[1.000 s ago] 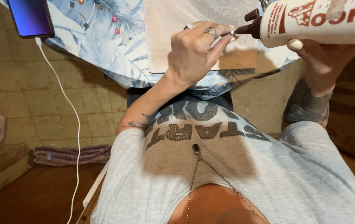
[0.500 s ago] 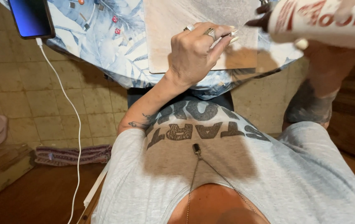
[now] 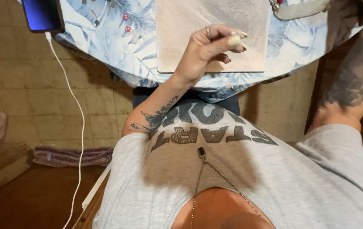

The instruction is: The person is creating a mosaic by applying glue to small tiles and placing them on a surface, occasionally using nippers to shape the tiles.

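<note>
fingers of the left hand [image 3: 207, 48] curled loosely, holding nothing, over the pale board [image 3: 190, 25] at twelve o'clock; right hand lay out of view; phone [image 3: 41, 15] at ten.

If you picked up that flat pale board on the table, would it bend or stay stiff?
The pale board likely stays stiff: its edges look straight and thick. Probably won't roll, lying flat on the floral tablecloth. The left hand resting on it doesn't dent it.

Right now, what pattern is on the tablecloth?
Blue and white leaf print on the tablecloth, seen in the head view.
</note>
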